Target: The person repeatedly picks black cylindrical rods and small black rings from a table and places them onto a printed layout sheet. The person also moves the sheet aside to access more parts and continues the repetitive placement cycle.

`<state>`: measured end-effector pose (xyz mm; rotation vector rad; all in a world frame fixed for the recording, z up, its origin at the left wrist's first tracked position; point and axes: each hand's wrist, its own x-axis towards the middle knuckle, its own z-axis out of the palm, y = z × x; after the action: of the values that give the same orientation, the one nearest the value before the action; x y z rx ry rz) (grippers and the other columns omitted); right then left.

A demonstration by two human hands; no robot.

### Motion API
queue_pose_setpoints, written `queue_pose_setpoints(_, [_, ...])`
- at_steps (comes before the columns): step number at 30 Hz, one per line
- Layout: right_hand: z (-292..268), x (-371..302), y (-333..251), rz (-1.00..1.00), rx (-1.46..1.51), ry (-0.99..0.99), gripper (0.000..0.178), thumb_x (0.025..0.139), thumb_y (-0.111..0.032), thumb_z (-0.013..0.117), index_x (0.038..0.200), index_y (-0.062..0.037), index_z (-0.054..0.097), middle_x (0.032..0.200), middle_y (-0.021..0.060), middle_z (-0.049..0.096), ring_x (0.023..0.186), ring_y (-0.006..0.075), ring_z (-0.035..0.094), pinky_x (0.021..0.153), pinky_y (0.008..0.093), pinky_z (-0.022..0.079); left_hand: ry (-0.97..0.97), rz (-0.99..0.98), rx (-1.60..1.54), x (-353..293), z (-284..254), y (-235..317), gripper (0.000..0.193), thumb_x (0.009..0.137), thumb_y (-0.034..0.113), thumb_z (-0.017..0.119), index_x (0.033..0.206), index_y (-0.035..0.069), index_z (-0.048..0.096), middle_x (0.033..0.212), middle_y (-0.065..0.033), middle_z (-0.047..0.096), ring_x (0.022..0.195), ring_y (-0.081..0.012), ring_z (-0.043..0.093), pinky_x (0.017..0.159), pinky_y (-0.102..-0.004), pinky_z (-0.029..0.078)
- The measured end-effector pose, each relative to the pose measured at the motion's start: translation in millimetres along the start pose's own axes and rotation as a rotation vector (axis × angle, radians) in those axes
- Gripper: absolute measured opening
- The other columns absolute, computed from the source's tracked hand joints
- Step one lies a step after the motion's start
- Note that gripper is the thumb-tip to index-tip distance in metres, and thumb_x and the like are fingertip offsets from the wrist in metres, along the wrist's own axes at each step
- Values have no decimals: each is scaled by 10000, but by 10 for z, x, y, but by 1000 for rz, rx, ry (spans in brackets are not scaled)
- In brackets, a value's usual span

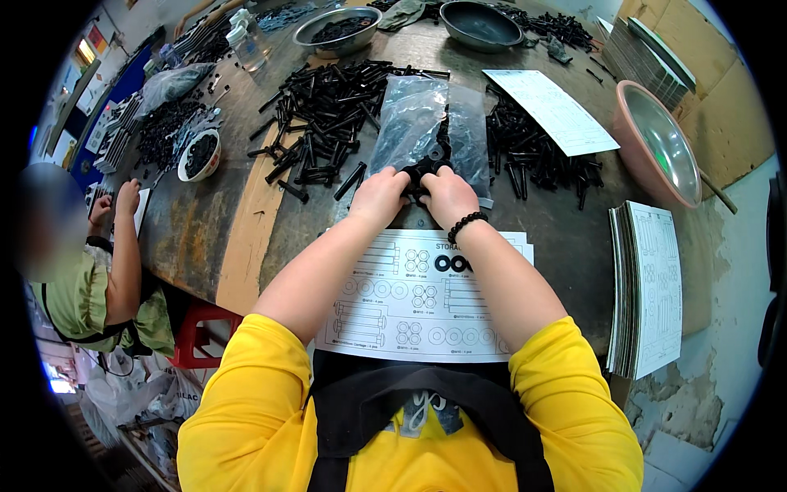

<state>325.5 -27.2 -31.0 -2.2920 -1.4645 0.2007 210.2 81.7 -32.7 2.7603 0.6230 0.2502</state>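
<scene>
Both my hands meet over a small heap of black washers [435,153] at the near end of a clear plastic bag [414,111]. My left hand [382,197] has its fingers closed on black washers at the heap's left side. From the other side, my right hand [451,198], with a black bead bracelet at the wrist, is closed on them too; its fingertips are partly hidden. Below my wrists lies a white printed sheet [385,287] with outlines of bolts, nuts and washers. A few black washers [443,263] rest on it beside my right forearm.
Piles of black bolts [328,123] flank the bag, with a loose sheet [551,111] over the right pile. Metal bowls [484,29] stand at the back. A pink-rimmed basin [627,123] and a sheet stack [656,287] are right. Another person [106,287] works at left.
</scene>
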Motion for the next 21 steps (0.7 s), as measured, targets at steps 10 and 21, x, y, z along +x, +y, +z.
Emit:
queue_pose_setpoints(10, [-43,40,148,125,358,94,160,766,-174,587,862,-54,632,840,160,624,835,313,590,733,390,466,53,-75,-201,-46,-129,-67,164,760,123,608,915,78,636,885,-103,609,850,-278,579,745,-356,462])
queue_pose_setpoints(21, [-48,-143,99,-54,76,-253,230,772,-121,603,998,-87,580,1000,141,568,968,307,549,829,378,447,55,-157,-430,-573,-366,8,188,756,77,638,935,21,615,867,-86,578,784,-201,574,709,-288,458])
